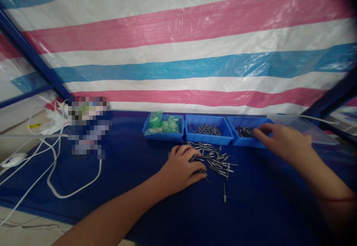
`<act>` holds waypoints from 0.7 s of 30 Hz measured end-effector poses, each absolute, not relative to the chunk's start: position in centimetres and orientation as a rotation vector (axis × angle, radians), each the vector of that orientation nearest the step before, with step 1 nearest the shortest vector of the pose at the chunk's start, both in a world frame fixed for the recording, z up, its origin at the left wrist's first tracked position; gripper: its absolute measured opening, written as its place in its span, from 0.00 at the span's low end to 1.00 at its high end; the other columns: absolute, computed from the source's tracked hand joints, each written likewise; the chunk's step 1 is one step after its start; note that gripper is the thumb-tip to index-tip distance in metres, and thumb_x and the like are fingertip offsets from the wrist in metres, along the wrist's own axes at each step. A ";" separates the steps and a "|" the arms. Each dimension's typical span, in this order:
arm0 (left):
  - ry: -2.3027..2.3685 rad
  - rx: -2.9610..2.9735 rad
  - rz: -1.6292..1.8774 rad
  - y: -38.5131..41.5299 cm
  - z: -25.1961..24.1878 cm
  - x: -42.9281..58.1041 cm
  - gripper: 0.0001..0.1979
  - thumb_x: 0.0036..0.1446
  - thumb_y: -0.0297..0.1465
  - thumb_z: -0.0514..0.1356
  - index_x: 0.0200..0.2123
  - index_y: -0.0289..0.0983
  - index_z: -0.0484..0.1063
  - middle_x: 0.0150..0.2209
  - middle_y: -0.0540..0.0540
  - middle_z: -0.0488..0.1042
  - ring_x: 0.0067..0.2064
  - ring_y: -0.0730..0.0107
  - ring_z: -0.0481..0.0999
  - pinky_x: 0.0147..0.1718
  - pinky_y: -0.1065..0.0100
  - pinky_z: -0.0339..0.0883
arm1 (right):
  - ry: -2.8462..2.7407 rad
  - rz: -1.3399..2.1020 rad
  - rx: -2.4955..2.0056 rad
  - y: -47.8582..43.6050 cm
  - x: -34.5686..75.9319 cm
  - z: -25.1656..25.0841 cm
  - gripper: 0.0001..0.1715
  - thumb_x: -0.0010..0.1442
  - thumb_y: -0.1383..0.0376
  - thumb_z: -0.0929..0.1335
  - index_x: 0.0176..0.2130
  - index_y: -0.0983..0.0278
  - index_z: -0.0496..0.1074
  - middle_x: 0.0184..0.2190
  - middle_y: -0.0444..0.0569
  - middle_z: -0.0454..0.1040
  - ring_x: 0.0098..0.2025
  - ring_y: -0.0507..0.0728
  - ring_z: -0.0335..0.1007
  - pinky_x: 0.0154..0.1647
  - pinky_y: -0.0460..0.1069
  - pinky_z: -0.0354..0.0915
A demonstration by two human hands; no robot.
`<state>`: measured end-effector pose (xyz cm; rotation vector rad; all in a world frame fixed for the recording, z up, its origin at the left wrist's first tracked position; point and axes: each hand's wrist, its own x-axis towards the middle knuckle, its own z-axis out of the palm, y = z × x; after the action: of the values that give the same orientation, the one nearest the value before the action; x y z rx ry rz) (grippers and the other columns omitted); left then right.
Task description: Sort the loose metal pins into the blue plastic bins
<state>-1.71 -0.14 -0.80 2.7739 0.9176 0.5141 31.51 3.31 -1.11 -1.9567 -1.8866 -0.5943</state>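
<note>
A loose pile of metal blind rivets (219, 160) lies on the blue tabletop. Over its left side rests my left hand (181, 169), fingers bent and spread, with rivets under and between them. One single rivet (224, 194) lies apart, nearer to me. My right hand (281, 140) reaches over the front edge of the right blue bin (248, 141), its fingertips close together beside the rivets (243, 131) inside. Whether a rivet is between those fingertips is hidden. The middle blue bin (209, 139) also holds rivets (208, 129).
A left blue bin (164, 137) holds green-tinted plastic packets (163, 123). A clear plastic lid or sheet (312, 130) lies behind my right hand. White cables (52, 175) trail across the table's left side, near a pixelated patch. A striped tarp (178, 34) hangs behind.
</note>
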 end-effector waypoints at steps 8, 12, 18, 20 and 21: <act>0.900 2.823 0.504 0.1 -1.0 -1.7 0.09 0.62 0.38 0.55 0.38 0.44 0.73 0.48 0.49 0.71 0.53 0.61 0.64 0.51 0.58 0.53 | -1.946 -0.404 -1.545 2.0 27.0 1.7 0.13 0.61 0.59 0.62 0.31 0.61 0.72 0.31 0.53 0.77 0.35 0.66 0.72 0.34 0.58 0.63; 0.870 2.850 0.479 0.2 -1.0 -1.6 0.10 0.64 0.38 0.53 0.39 0.43 0.73 0.47 0.49 0.71 0.52 0.63 0.64 0.51 0.59 0.53 | -2.119 -0.229 -1.258 0.9 24.1 1.9 0.11 0.62 0.61 0.63 0.32 0.62 0.71 0.32 0.50 0.76 0.37 0.60 0.70 0.41 0.56 0.63; 0.837 2.869 0.450 0.3 -1.0 -1.7 0.11 0.63 0.39 0.54 0.42 0.44 0.72 0.48 0.49 0.71 0.53 0.61 0.64 0.51 0.58 0.53 | -2.358 -0.041 -1.112 0.0 21.9 1.2 0.08 0.63 0.64 0.64 0.34 0.62 0.72 0.33 0.49 0.75 0.37 0.57 0.69 0.42 0.55 0.62; 0.827 2.865 0.436 0.3 -1.0 -1.7 0.11 0.62 0.40 0.55 0.42 0.44 0.72 0.49 0.48 0.70 0.53 0.60 0.63 0.51 0.58 0.53 | -2.378 -0.001 -1.119 0.0 21.8 1.0 0.09 0.63 0.64 0.63 0.34 0.63 0.72 0.33 0.49 0.74 0.37 0.57 0.68 0.41 0.54 0.62; 0.823 2.864 0.433 0.2 -1.0 -1.7 0.10 0.62 0.40 0.54 0.41 0.44 0.73 0.49 0.48 0.70 0.53 0.60 0.63 0.51 0.57 0.52 | -2.385 0.017 -1.121 -0.1 21.7 1.0 0.09 0.63 0.64 0.63 0.34 0.63 0.72 0.33 0.49 0.74 0.37 0.57 0.68 0.41 0.54 0.62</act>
<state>-1.74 0.23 -0.99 2.8641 0.8234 0.4332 21.72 -0.08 0.99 -1.1207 -2.3850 0.0175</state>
